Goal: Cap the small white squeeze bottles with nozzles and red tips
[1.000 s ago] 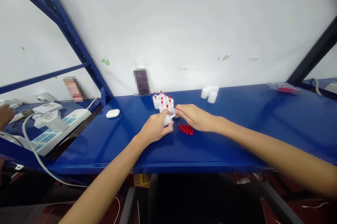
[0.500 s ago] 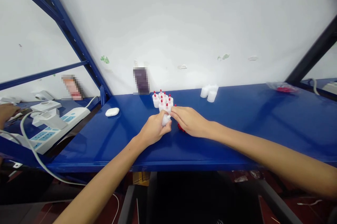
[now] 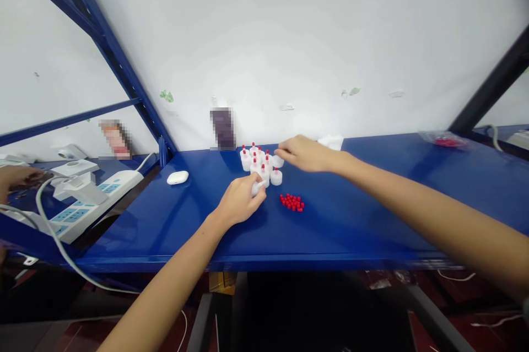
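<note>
Fingers of the left hand (image 3: 241,198) clamp a small white bottle (image 3: 255,189), its pale spout (image 3: 262,183) tilted rightward.
Head view: the right hand (image 3: 305,153), at the spout half a second ago, is now farther back, fingertips at a white round piece (image 3: 278,162); whether gripped, I cannot tell. Red-capped bottles (image 3: 246,163) stand just beyond the held one; loose red caps (image 3: 292,202) to its right are uncovered again. Markings on the power strip (image 3: 119,185) are too small to read.

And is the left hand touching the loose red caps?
Apart: the head view shows blue tabletop between the left hand and the loose red caps.
</note>
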The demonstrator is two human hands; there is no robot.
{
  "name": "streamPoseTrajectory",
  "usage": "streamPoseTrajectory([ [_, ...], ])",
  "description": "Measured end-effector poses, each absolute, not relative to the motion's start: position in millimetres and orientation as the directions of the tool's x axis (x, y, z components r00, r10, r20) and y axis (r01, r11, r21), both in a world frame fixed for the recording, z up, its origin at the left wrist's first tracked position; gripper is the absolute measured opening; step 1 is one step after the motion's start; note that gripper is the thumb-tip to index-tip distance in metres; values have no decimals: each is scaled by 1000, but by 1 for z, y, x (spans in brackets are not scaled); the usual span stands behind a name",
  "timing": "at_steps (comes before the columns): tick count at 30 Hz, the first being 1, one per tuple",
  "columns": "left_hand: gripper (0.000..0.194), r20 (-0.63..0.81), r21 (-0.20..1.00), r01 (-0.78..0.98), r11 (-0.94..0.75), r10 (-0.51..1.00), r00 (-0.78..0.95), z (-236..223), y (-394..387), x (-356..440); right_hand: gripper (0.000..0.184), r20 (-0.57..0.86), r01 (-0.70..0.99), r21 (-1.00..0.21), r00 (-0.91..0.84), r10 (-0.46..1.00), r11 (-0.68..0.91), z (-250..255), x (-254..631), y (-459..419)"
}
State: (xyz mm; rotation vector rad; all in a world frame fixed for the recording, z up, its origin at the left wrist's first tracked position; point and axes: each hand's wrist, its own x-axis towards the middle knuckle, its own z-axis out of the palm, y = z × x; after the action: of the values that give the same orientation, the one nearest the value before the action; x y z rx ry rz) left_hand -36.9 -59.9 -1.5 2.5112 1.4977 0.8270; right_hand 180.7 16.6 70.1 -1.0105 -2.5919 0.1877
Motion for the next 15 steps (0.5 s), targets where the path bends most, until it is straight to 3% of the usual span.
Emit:
streamPoseTrajectory([
  [4, 11, 367, 376, 802, -464, 869, 331, -2, -62, -40, 41, 104, 641, -147, -747, 657, 753, 57, 168, 20],
  [11, 22, 395, 371, 775, -511, 842, 366, -1, -61, -44, 52, 172, 696, -171, -675, 717, 697, 61, 175, 16],
  [15, 29, 394, 358, 763, -538, 828, 400, -2, -60, -44, 45, 139, 698, -157, -685, 715, 699, 58, 184, 7],
])
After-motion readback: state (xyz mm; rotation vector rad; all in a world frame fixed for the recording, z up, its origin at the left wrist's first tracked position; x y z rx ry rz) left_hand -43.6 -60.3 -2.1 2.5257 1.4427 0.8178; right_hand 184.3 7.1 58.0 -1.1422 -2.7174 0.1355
